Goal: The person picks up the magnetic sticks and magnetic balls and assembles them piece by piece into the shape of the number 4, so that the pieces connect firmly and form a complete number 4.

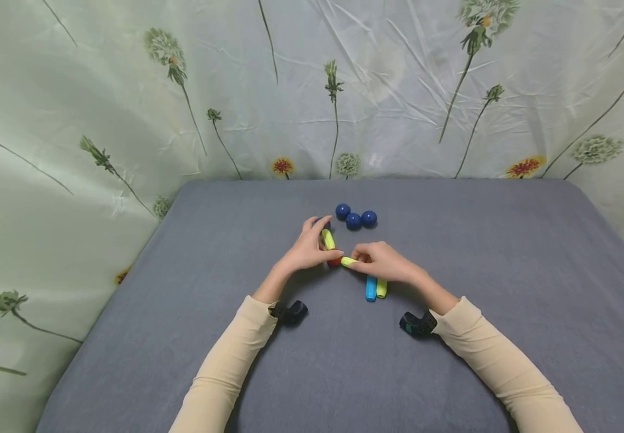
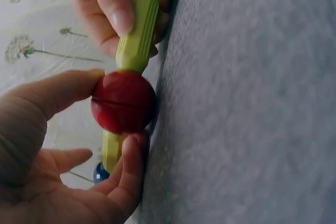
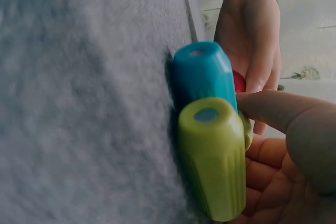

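Note:
My left hand [image 1: 306, 250] grips a red ball [image 2: 124, 102] between thumb and fingers, low over the grey cloth. From the ball's far side a yellow-green ribbed rod [image 1: 328, 239] runs to a dark blue ball [image 2: 99, 172], partly hidden by the left fingers. Thumb and fingers of my right hand [image 1: 390, 263] pinch a second yellow-green rod [image 2: 138, 32], whose end meets the red ball. Just below the right hand, a blue rod [image 1: 371, 288] and another yellow-green rod [image 3: 212, 161] lie side by side, flat recessed discs showing at their ends.
Beyond the hands, three dark blue balls [image 1: 353, 221] sit in a loose cluster. Grey cloth [image 1: 480, 240] covers the table, and a flower-printed curtain [image 1: 269, 120] hangs along its back and left. Black cameras [image 1: 419, 325] are strapped at both wrists.

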Demonstrator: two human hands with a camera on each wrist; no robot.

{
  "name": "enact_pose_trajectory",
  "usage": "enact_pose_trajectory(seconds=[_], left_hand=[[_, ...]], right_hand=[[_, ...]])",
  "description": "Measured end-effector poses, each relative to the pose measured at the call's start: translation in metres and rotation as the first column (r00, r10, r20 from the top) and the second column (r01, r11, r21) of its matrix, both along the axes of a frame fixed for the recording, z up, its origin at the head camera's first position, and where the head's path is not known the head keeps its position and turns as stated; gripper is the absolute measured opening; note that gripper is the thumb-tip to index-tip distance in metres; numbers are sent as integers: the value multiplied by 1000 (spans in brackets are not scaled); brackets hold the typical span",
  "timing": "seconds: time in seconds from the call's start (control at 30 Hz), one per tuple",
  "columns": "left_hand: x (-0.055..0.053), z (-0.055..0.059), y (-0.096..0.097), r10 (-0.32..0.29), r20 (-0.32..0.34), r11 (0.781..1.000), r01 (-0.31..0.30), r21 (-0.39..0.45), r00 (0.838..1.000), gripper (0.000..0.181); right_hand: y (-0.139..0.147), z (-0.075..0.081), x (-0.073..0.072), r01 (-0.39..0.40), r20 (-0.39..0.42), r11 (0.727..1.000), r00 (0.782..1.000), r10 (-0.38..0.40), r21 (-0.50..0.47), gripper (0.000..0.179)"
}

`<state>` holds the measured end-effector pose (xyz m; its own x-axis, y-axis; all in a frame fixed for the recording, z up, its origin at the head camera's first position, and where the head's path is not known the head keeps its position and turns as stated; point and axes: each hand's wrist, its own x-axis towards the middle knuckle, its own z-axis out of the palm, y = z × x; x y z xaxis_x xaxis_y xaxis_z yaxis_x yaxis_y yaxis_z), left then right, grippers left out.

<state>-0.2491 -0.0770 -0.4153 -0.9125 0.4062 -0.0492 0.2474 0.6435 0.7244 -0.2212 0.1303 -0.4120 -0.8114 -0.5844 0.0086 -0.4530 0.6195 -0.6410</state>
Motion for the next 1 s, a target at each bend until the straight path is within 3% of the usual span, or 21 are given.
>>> enact_pose_trajectory(seconds=[0.37,0.77,1.0], left_hand=[[-7,0,-7,-97,44,995,96,33,994,83],[-9,2,-10,-122,95,992,119,43,988,84],[-10,2,-12,-132,110,991,128,47,985,81]], right_hand=[[4,-3,-6,-4,42,999,999,6,-44,16],[10,-3,-12,27,141,994,990,-11,-110,19],[13,-3,-14,25,118,993,993,-11,-117,19]])
